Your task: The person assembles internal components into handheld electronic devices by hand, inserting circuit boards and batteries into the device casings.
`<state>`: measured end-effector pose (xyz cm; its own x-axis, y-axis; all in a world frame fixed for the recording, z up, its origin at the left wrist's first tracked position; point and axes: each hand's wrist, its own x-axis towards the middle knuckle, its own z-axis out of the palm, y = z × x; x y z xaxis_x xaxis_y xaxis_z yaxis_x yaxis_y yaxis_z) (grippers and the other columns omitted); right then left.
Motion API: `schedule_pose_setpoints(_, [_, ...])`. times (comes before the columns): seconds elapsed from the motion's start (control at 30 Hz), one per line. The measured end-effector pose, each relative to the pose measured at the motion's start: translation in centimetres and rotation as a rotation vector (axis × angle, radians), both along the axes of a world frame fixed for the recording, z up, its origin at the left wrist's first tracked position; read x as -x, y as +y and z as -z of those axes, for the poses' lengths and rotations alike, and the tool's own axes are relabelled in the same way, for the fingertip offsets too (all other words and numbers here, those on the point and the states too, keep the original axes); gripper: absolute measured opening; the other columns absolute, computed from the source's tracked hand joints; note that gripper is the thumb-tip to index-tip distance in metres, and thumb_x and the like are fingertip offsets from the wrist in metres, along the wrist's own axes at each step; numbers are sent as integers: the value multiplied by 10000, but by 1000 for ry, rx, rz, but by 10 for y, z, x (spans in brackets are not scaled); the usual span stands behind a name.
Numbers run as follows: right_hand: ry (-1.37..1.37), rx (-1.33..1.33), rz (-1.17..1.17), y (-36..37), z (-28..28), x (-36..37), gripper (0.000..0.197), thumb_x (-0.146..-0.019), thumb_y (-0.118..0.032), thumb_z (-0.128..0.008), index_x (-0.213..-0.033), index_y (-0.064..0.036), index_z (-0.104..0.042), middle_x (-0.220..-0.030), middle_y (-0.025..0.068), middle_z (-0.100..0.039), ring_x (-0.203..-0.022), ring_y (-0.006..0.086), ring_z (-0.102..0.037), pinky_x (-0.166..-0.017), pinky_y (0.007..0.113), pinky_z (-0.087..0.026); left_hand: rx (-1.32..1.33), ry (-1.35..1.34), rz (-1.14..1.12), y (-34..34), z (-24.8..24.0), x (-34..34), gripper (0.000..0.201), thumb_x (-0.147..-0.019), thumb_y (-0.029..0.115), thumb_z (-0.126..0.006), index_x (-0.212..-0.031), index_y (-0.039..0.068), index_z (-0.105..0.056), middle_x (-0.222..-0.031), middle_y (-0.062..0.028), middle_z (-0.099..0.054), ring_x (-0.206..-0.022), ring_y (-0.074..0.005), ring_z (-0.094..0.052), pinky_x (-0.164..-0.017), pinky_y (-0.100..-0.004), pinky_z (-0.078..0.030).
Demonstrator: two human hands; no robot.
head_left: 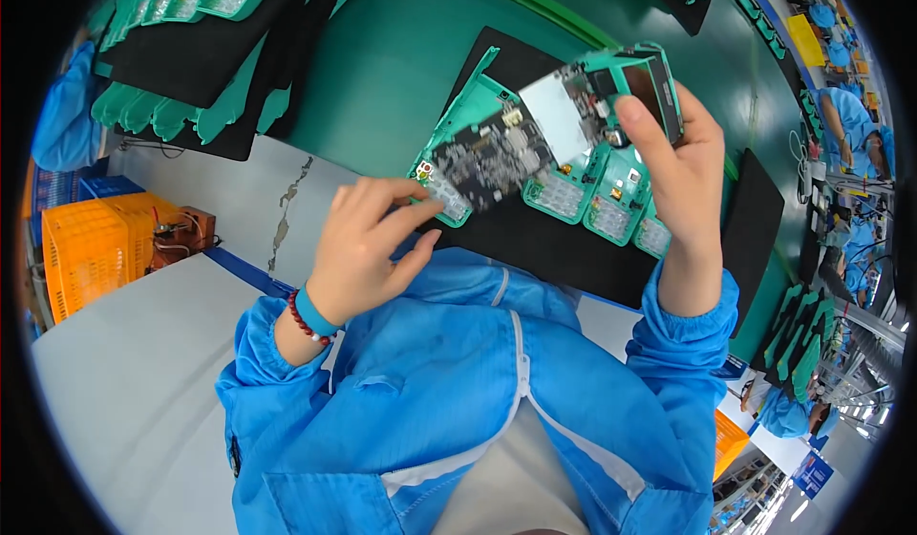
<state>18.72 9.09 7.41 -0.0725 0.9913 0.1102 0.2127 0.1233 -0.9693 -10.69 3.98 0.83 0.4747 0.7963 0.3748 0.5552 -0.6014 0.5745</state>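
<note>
The person wears a bright blue work jacket (449,344) with faint fine lines in the cloth. A white zipper (519,339) runs down its front, and at the pale zipper pull (523,374) the white-edged fronts part in a V — a beige-grey undershirt (521,468) shows between. Both the left sleeve (263,368) and the right sleeve (683,368) gather at the cuffs. A flat teal wristband (313,313) circles the left hand's (368,239) wrist — beside it sits a dark red beaded bracelet (302,319) with a pale bead.
</note>
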Motion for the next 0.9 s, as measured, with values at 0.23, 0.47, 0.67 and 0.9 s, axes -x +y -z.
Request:
schedule_pose_setpoints(0.23, [-283,-35,-198,14,8,39,305,-916,-238,-760,-1115,-16,-696,-860,95,-704,-692,131,-601,-599,294,-492,-288,44,-89,-6,37,-2,263,-710,87,-817,-952,95,-713,-960,-20,-661,-861,-184,-634,-697,-327,-422])
schedule_pose_setpoints(0.47, [-501,22,-304,31,-1,52,349,-908,-308,-742,-1031,14,-687,-851,180,-677,-694,317,-631,-636,387,-519,-305,95,-73,-5,40,3,292,-743,115,-795,-1029,111,-734,-1072,-24,-688,-955,-188,-656,-769,-318,-443])
schedule_pose_setpoints(0.67, [-742,-399,-219,54,47,55,462,-918,-489,-678,-1056,-50,-714,-1052,172,-697,-1257,451,-534,-1106,566,-358,-180,131,37,3,45,1,517,-740,49,-806,-1246,92,-703,-1374,-106,-636,-1278,-301,-596,-1006,-403,-471])
schedule_pose_setpoints(0.9, [-1000,-661,-5,70,59,53,364,-957,-445,-622,-999,-87,-672,-1149,161,-683,-1314,489,-473,-1103,692,-288,-129,217,21,0,41,1,545,-748,31,-792,-1278,94,-681,-1390,-96,-630,-1321,-289,-569,-1061,-422,-435])
